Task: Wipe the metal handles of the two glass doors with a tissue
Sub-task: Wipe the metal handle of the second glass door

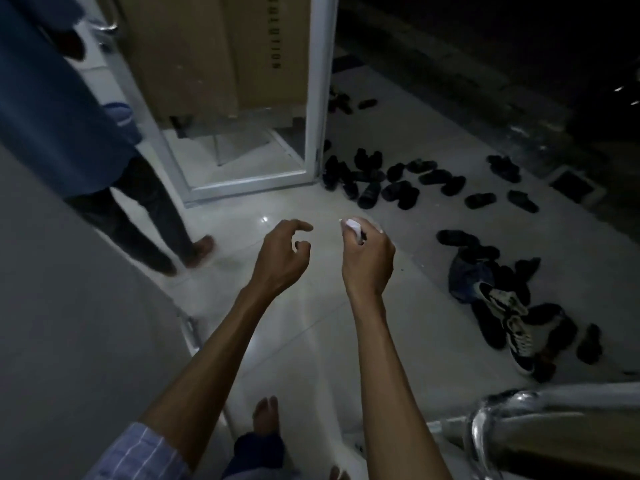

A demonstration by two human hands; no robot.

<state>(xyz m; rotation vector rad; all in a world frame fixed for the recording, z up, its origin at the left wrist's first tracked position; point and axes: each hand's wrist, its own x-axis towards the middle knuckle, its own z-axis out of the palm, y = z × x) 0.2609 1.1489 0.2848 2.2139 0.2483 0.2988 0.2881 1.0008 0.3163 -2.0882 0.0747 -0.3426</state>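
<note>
A dim tiled entrance is seen from above, with two bare forearms stretched forward at the centre. A small white tissue (353, 225) is pinched in the curled fingers of the right hand (369, 256), just right of centre. The left hand (282, 254) is held beside it, at about nine o'clock from the right hand, with fingers loosely curled around nothing.

One metal handle (485, 427), curved and shiny, is seen on a glass door at about five o'clock, near the right elbow. A second handle (105, 27) is glimpsed at eleven o'clock on an open white-framed glass door (313, 98), partly hidden by a standing person (52, 109).

The tissue is judged light, soft and easily torn, so it is best bunched into a pad and kept between fingertips. The handles are judged rigid and smooth, best wrapped by the tissue along their length.

Open floor is left at twelve o'clock. Scattered shoes (398, 181) crowd the one-to-three o'clock side.
</note>
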